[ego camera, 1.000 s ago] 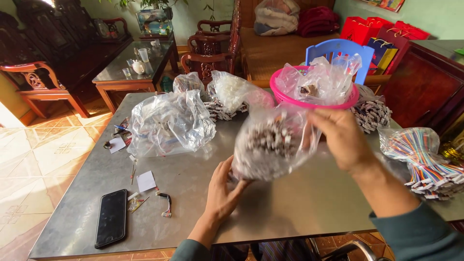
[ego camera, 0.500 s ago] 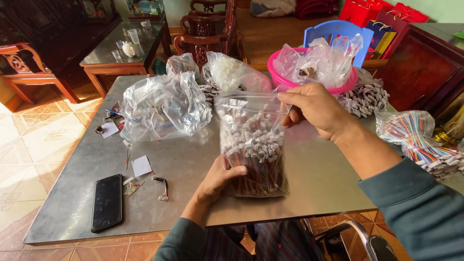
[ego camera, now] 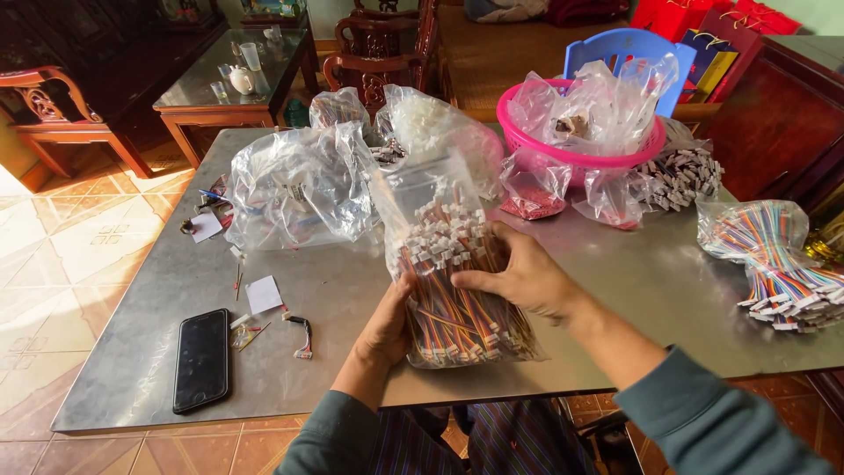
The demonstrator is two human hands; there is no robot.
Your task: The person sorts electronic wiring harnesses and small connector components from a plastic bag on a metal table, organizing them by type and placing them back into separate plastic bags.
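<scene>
In the head view, your clear bag of wire harnesses [ego camera: 457, 281] lies near the front edge of the grey counter [ego camera: 633, 281], packed with multicoloured wires and small white connectors. Your right hand [ego camera: 519, 277] rests on top of the bag, coming in from four o'clock, fingers spread flat and pressing on it. Your left hand [ego camera: 387, 321] sits at the bag's eight o'clock side, curled against its lower left edge, gripping the plastic there. At ten o'clock from the bag lies a larger crumpled clear bag [ego camera: 299, 185]; at one o'clock stands a pink basket [ego camera: 519, 132] lined with plastic. At three o'clock, well apart, is a heap of rainbow ribbon cables [ego camera: 782, 264]. A black phone [ego camera: 201, 359] lies at eight o'clock, near the counter's edge.
</scene>
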